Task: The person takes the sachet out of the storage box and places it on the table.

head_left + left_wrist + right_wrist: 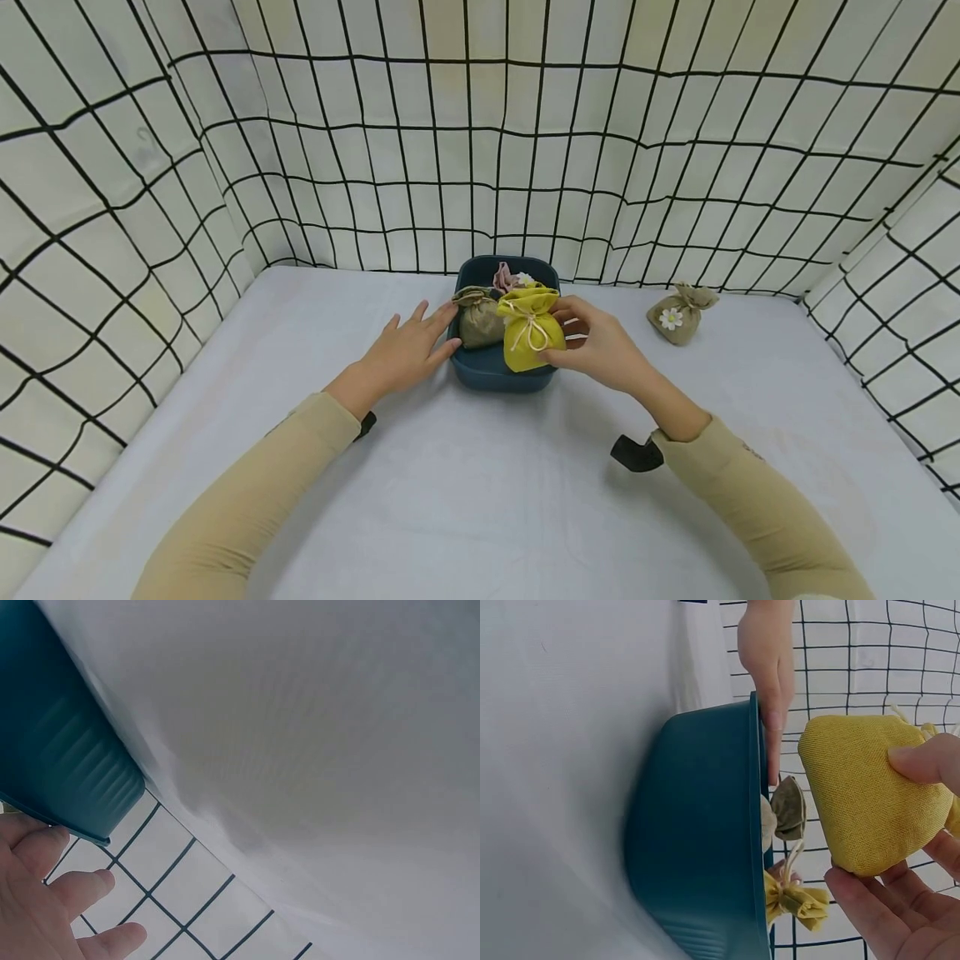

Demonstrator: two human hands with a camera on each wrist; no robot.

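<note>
My right hand grips a yellow drawstring pouch between thumb and fingers, over the right side of a dark blue bin. In the right wrist view the held pouch is apart from the bin's rim. My left hand rests on the bin's left rim with its fingers extended. Inside the bin sit a brown pouch and a pink pouch. Another yellow pouch pokes above the rim in the right wrist view; its lower part is hidden.
A brown pouch with a white flower lies on the white surface to the right of the bin. Black grid netting over white walls encloses the back and sides.
</note>
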